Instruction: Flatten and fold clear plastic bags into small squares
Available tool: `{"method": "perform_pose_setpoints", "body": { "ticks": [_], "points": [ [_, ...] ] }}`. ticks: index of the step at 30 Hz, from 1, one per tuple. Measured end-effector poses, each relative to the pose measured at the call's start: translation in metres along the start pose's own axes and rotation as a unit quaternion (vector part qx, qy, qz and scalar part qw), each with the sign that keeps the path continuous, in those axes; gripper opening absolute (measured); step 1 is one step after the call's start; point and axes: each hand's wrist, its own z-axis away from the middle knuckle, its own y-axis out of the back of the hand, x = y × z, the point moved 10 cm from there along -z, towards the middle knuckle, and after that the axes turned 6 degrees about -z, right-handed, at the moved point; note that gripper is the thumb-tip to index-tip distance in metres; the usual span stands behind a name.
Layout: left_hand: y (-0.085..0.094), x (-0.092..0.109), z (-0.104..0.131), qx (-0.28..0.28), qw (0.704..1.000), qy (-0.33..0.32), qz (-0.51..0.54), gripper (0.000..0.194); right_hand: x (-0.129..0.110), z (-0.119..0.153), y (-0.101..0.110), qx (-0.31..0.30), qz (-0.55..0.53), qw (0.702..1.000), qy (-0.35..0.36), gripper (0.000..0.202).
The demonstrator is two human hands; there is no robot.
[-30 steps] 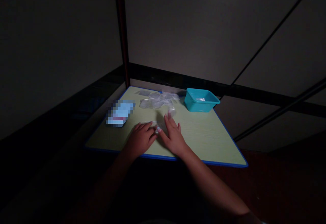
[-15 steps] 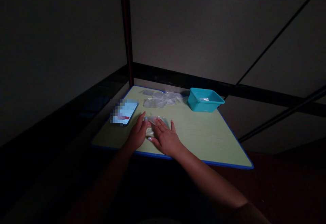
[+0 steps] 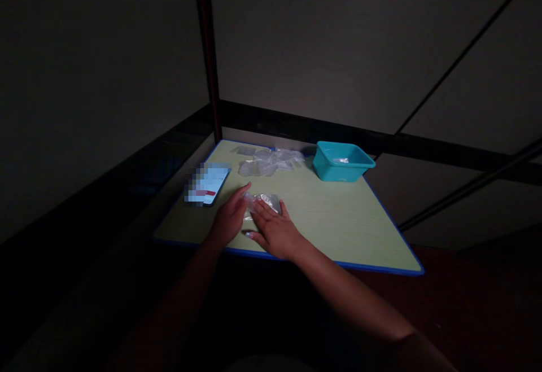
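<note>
A clear plastic bag (image 3: pixel 271 200) lies on the table near its front edge, between my two hands. My right hand (image 3: pixel 276 230) rests on it with fingers spread and the thumb out to the left. At the bag's left side is my left hand (image 3: pixel 231 217), thumb pointing up and its other fingers curled at the bag's edge, partly hidden; it appears to pinch that edge. Farther back, several clear bags (image 3: pixel 266 162) lie flat in a loose, overlapping heap.
The pale table (image 3: pixel 339 225) has a blue edge. On its left lies a phone (image 3: pixel 207 184) with a lit screen. A turquoise basket (image 3: pixel 339 173) with something clear inside stands at the back right. Walls rise behind and to the left.
The bag under my hands looks flatter and more spread out. My left hand's thumb has shifted slightly right, and my right fingers lie a little lower on the bag.
</note>
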Motion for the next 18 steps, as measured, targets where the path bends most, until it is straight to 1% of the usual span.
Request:
{"method": "perform_pose_setpoints", "body": {
  "ticks": [2, 6, 9, 11, 14, 18],
  "points": [
    [0.005, -0.001, 0.000, 0.018, 1.000, 0.002, -0.013, 0.048, 0.000, 0.000, -0.001, -0.003, -0.007, 1.000, 0.002, 0.058],
    [0.015, -0.010, 0.002, 0.056, 0.997, 0.029, -0.034, 0.045, 0.001, -0.001, -0.004, -0.006, -0.021, 1.000, 0.004, 0.058],
    [0.023, -0.016, 0.003, 0.072, 0.995, 0.053, -0.042, 0.042, 0.002, -0.002, -0.006, -0.010, -0.032, 0.999, 0.001, 0.061],
    [0.030, -0.019, 0.003, 0.077, 0.992, 0.075, -0.069, 0.041, 0.002, -0.003, -0.008, -0.015, -0.038, 0.999, 0.000, 0.064],
    [0.034, -0.022, 0.000, 0.055, 0.988, 0.097, -0.111, 0.039, 0.003, -0.003, -0.009, -0.021, -0.041, 0.999, -0.003, 0.067],
    [0.025, -0.025, -0.004, 0.013, 0.987, 0.125, -0.100, 0.041, 0.003, -0.003, -0.011, -0.027, -0.034, 0.999, -0.004, 0.068]
  ]
}}
